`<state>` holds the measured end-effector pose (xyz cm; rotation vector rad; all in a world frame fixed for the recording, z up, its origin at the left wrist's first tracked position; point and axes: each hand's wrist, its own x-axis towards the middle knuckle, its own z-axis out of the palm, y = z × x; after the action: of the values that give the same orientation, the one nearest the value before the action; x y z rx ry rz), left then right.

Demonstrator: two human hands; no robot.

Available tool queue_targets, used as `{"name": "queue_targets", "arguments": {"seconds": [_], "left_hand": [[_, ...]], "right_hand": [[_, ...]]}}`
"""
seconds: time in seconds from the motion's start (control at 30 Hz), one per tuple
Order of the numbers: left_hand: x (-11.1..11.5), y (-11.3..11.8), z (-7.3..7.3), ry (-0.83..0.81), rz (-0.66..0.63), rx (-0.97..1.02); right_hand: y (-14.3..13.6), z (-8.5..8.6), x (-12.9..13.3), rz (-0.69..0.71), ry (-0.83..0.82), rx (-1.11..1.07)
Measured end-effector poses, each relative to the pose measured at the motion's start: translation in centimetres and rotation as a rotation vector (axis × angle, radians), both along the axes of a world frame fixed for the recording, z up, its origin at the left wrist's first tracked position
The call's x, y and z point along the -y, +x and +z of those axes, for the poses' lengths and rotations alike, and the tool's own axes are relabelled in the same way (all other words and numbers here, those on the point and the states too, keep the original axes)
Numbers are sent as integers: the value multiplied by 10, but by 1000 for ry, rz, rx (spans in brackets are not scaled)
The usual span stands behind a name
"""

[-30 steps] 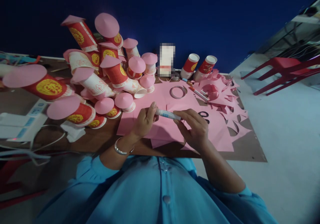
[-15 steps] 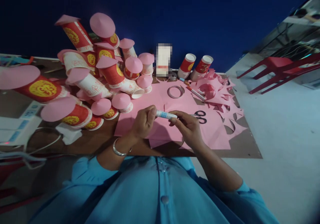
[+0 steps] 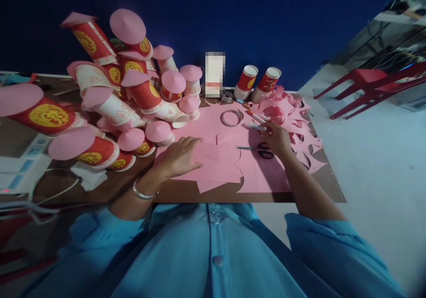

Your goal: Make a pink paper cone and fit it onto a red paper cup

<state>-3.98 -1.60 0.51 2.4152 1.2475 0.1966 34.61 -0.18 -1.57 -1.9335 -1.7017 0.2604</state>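
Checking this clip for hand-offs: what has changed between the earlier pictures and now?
The left hand has let go of the white tube, probably a glue stick, and opened leftward over the pink paper. The right hand has carried it rightward and farther off, toward the marker pens. The scissors and pink-capped paper cups stayed put.

Pink sheets (image 3: pixel 218 161) are looking like matt paper; white tube (image 3: pixel 254 127), smooth plastic. Left: bangle (image 3: pixel 141 195) is shining, polished metal. Right: stool (image 3: pixel 368 77) is showing smooth plastic.
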Motion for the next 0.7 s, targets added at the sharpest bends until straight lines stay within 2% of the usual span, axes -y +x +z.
{"name": "queue_targets", "arguments": {"seconds": [0.13, 0.23, 0.33, 0.43, 0.6, 0.7], "left_hand": [[-1, 6, 4, -3, -37, -57], [-4, 12, 12, -84, -33, -88], [-7, 17, 19, -191, -17, -95], [-10, 18, 21, -193, -20, -96], [-12, 18, 19, -177, -55, -82], [-11, 18, 17, -167, -46, -34]], "right_hand": [[-15, 0, 7, 69, 159, 184], [-36, 4, 19, 190, 236, 196], [-58, 8, 32, 321, 225, 192], [-77, 9, 44, 413, 203, 197], [-100, 6, 54, 499, 140, 156], [-109, 7, 57, 505, 77, 103]]}}
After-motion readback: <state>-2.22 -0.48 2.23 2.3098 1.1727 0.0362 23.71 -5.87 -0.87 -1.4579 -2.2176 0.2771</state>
